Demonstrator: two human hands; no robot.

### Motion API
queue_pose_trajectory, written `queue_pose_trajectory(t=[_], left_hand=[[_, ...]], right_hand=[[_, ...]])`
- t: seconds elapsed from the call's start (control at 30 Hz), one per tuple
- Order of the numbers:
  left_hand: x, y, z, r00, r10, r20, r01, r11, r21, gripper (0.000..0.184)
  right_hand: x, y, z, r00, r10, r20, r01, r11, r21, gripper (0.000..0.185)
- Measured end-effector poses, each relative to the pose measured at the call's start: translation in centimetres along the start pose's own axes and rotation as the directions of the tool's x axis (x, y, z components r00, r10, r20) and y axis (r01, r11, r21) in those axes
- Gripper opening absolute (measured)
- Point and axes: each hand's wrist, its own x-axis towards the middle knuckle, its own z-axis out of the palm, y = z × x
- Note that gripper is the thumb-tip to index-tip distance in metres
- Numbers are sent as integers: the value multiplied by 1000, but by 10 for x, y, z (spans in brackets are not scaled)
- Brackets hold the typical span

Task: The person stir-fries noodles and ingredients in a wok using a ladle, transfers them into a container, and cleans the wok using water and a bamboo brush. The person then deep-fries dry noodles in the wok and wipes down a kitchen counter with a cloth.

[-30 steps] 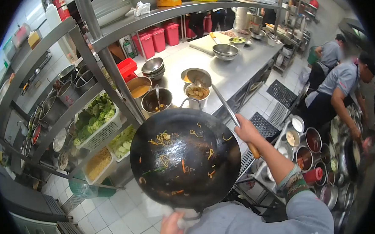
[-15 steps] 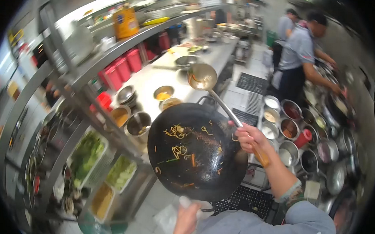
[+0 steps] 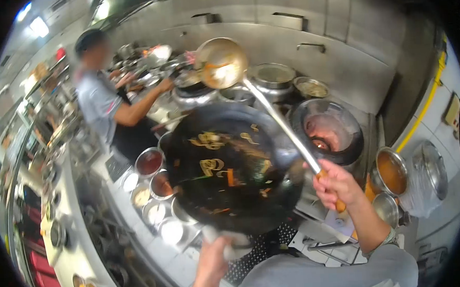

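Observation:
A black wok (image 3: 232, 195) is held up in front of me, with a few noodle strands (image 3: 209, 140) and orange bits stuck to its inside. My left hand (image 3: 215, 253) is closed around the wok's near handle through a white cloth (image 3: 238, 247). In my right hand (image 3: 336, 183) is the wooden grip of a long metal ladle (image 3: 280, 117). The ladle's bowl (image 3: 221, 63) is raised beyond the wok's far rim, with some brownish residue inside. To the right of the wok is a round stove burner (image 3: 327, 130), glowing reddish inside.
A co-worker (image 3: 100, 93) stands at the stove on the left. Several containers of sauces and seasonings (image 3: 150, 163) line the wok's left side. A pot of orange liquid (image 3: 391, 171) stands at the right. A steel counter (image 3: 70, 219) runs along the left.
My view has swung right, from the prep counter and shelves toward the stove. The wok and ladle have come round with me, still in my hands.

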Motion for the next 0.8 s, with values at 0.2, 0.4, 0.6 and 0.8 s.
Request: queue_pose_trajectory(t=[0.2,0.4,0.6,0.8], left_hand=[[248,-6,241,884,-463,54,457,884,98,24],[326,-68,324,770,-622,142,585,777,231,24],[367,-107,347,732,-678,75,640,720,266,42],[390,-126,363,735,-669,108,610,723,326,35]], right_hand=[[207,-93,-270,897,1,-443,-234,850,-472,26],[394,-43,-423,786,-78,-614,-391,706,-591,18],[469,-4,-499,885,209,-416,-117,965,235,8],[395,-39,-478,991,42,-126,104,347,932,38]])
